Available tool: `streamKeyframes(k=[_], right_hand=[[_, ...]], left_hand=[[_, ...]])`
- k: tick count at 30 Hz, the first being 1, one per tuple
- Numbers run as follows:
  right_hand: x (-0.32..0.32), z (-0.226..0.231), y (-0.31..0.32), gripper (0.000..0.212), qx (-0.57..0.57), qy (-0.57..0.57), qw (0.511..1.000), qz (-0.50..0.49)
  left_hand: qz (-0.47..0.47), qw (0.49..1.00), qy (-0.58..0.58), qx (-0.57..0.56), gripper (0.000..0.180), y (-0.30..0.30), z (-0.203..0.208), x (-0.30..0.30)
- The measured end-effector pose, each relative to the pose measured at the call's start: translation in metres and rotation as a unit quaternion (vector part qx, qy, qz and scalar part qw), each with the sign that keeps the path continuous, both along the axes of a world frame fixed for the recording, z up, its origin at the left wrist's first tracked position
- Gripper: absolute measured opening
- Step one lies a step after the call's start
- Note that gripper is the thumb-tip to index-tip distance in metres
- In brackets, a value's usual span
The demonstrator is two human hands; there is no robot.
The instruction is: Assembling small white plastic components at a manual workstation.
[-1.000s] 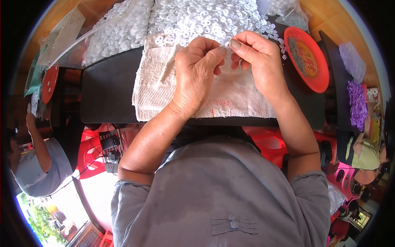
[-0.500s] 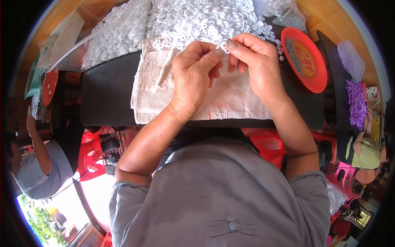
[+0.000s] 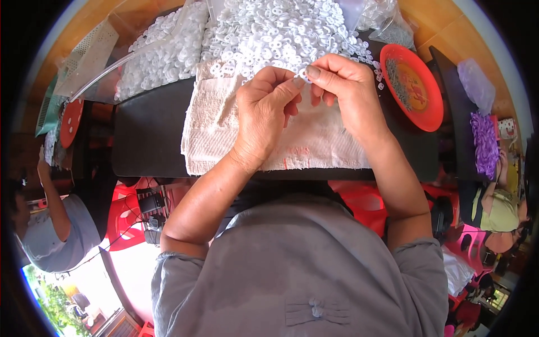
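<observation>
Since the earlier frames both hands have lifted slightly toward the heap, the pinch unchanged. Left hand (image 3: 264, 121): fingers curled, thumb and forefinger closed on a small white ring (image 3: 304, 74). Right hand (image 3: 345, 92): likewise pinched shut on the same ring from the other side. The ring sits between the fingertips, above a white towel (image 3: 219, 129) on the dark surface (image 3: 146, 140), just before the heap of white rings (image 3: 269, 28). Red dish (image 3: 412, 87) at right.

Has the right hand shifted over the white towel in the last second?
No. The right hand stays at the towel's far edge, by the pile of white rings.
</observation>
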State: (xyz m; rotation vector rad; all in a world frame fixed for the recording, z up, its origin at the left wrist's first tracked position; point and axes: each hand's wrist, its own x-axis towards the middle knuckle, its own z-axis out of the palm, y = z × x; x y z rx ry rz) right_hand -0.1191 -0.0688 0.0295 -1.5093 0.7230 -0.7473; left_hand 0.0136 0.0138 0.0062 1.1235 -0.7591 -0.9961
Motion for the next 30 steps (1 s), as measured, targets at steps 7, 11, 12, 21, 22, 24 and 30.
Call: streamKeyframes(k=[7, 11, 12, 21, 22, 24, 30], right_hand=[[0.009, -0.014, 0.004, 0.018, -0.056, 0.004, 0.998, -0.006], [0.012, -0.014, 0.008, 0.019, -0.080, 0.000, 0.996, -0.029], [0.011, -0.014, 0.009, 0.020, -0.097, 0.004, 0.995, -0.031], [0.007, -0.006, 0.001, 0.020, -0.031, 0.005, 0.999, 0.007], [0.006, -0.007, 0.000, 0.020, -0.030, 0.005, 1.000, 0.007], [0.006, -0.007, -0.001, 0.022, -0.034, 0.017, 0.999, 0.010], [0.005, -0.008, -0.004, 0.023, -0.035, -0.001, 0.999, 0.002]], left_hand=[[-0.012, 0.998, 0.055, 0.017, 0.010, -0.001, -0.002, 0.003], [-0.005, 0.995, 0.100, 0.019, 0.009, -0.001, -0.005, 0.003], [-0.004, 0.995, 0.100, 0.019, 0.009, -0.001, -0.004, 0.003], [0.000, 0.994, 0.109, 0.005, 0.010, -0.004, -0.005, 0.003], [0.002, 0.994, 0.113, 0.002, 0.010, -0.004, -0.005, 0.003], [0.004, 0.993, 0.116, -0.002, 0.011, -0.004, -0.003, 0.003], [-0.003, 0.994, 0.105, 0.020, 0.011, -0.003, -0.002, 0.005]])
